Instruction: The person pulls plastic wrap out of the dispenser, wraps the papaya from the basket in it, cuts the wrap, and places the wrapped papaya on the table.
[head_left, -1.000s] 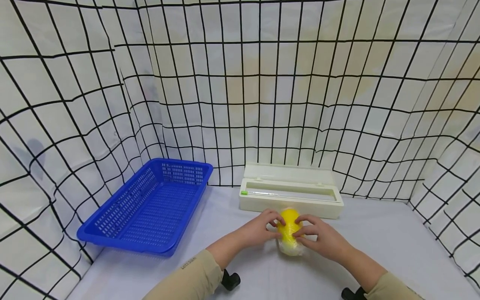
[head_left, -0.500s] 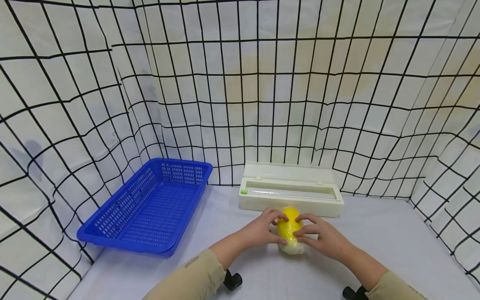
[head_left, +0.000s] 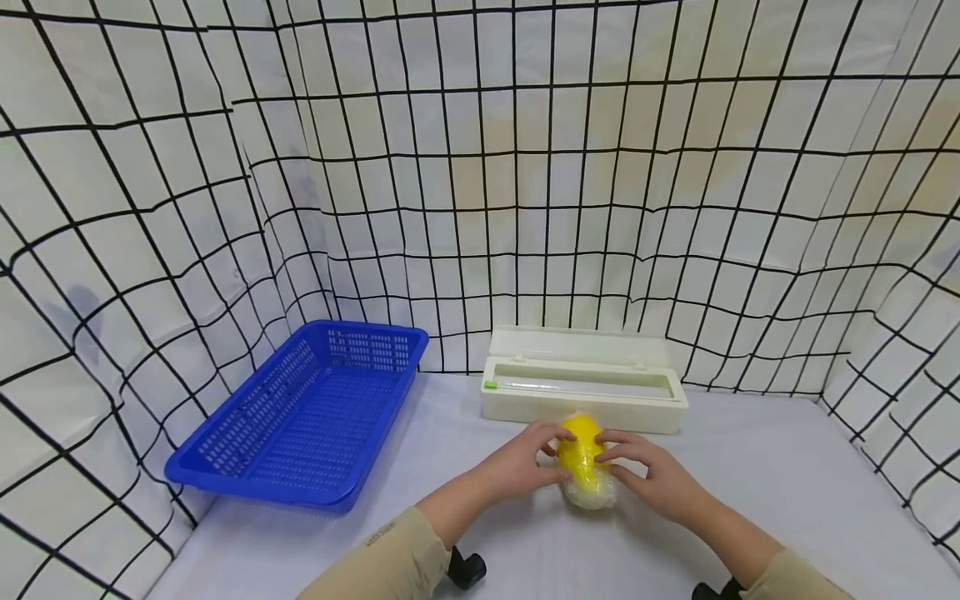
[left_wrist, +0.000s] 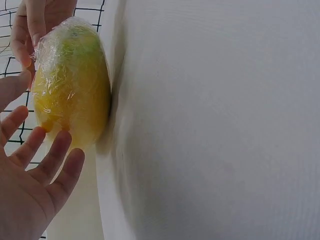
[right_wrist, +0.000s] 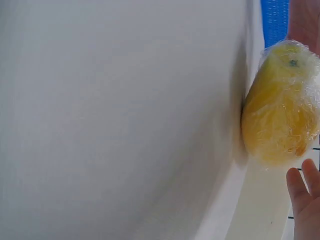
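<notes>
A yellow fruit (head_left: 583, 454) wrapped in clear cling film lies on the white tabletop (head_left: 750, 500), just in front of the cream cling-film dispenser box (head_left: 585, 392). My left hand (head_left: 525, 462) is at its left side and my right hand (head_left: 648, 475) at its right, fingertips at the film. In the left wrist view my left hand (left_wrist: 30, 190) has straight, spread fingers right beside the wrapped fruit (left_wrist: 72, 85). The right wrist view catches only the fingertips of my right hand (right_wrist: 302, 200), just past the fruit (right_wrist: 282, 107).
A blue perforated plastic basket (head_left: 300, 417) stands at the left of the table with nothing in it. The dispenser box has its lid up. White sheets with a black grid (head_left: 525, 167) close in the back and both sides.
Both hands stay at the fruit's sides and have barely moved. The fingers have eased a little off the film. The head view has shifted slightly.
</notes>
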